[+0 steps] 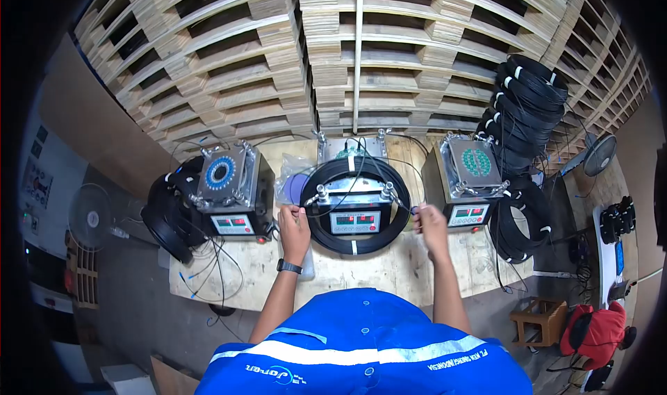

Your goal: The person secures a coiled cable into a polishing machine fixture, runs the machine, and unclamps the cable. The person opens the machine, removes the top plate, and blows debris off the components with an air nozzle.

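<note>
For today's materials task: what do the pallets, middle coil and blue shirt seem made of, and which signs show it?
Pallets: bare, pale wood, with visible planks and blocks.
Middle coil: probably plastic-sheathed cable; its black loops look smooth, with slight sheen.
Blue shirt: likely matte cloth, judging by soft creases.

The person wears a bright blue shirt [347, 318] with small round buttons [365, 330] down the front. A silvery-white band [340, 357] crosses the chest; a white-and-light-blue logo [278, 374] and white lettering [460, 360] including "INDONESIA" sit on its collar side. A black watch [290, 266] circles the left wrist. Left hand [295, 232], right hand [431, 229] and forearms [276, 303] are bare.
</note>
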A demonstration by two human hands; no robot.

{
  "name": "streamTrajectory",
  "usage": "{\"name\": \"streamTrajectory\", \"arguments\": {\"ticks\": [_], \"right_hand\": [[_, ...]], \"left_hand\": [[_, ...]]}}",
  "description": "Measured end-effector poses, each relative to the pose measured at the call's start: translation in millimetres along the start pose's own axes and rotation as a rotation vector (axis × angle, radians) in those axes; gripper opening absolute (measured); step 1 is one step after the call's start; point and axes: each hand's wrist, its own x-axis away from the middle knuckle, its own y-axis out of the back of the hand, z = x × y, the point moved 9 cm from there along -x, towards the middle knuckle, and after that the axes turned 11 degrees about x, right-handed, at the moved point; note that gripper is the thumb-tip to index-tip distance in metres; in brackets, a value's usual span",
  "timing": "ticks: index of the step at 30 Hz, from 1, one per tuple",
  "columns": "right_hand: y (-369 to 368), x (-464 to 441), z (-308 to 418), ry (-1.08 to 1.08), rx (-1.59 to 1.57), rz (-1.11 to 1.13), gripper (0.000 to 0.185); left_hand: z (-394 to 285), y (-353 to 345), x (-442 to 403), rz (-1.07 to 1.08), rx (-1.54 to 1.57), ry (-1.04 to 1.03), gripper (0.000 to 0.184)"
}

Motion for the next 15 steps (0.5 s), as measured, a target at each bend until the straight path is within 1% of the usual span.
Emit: {"name": "streamTrajectory", "arguments": {"ticks": [1,3,4,6,7,9,10,11,12,13,14,15], "right_hand": [[-11,4,-12,-0.046,0.097,0.005,0.031],[-25,4,-13,-0.03,0.147,0.047,0.032],[-29,-2,-9,-0.002,0.26,0.06,0.033],[-31,-12,10,0.152,0.509,-0.01,0.033],[-33,-12,12,0.171,0.302,-0.045,0.031],[-27,-3,8,0.067,0.093,-0.133,0.029],[-28,-2,-5,0.061,-0.056,-0.137,0.03],[-29,2,-23,0.019,-0.272,-0.162,0.03],[-32,8,-36,-0.022,-0.488,-0.185,0.03],[-35,10,-55,-0.077,-0.566,-0.215,0.034],[-42,11,-70,-0.105,-0.542,-0.199,0.034],[-50,13,-80,-0.132,-0.519,-0.183,0.035]], "left_hand": [[6,-4,8,0.015,-0.02,0.0,0.022],[25,-18,12,0.139,0.102,0.146,0.028],[40,-25,10,0.122,0.268,0.272,0.032],[58,-30,4,0.105,0.382,0.401,0.033],[52,-27,0,0.078,0.374,0.335,0.034],[47,-20,4,0.056,0.391,0.341,0.035],[47,-16,7,0.039,0.41,0.354,0.037],[52,-12,13,0.018,0.483,0.424,0.033],[74,-20,23,0.023,0.599,0.513,0.031],[84,-26,35,0.029,0.715,0.6,0.03],[85,-36,48,0.132,0.723,0.614,0.026],[81,-52,58,0.261,0.688,0.629,0.025]]}}
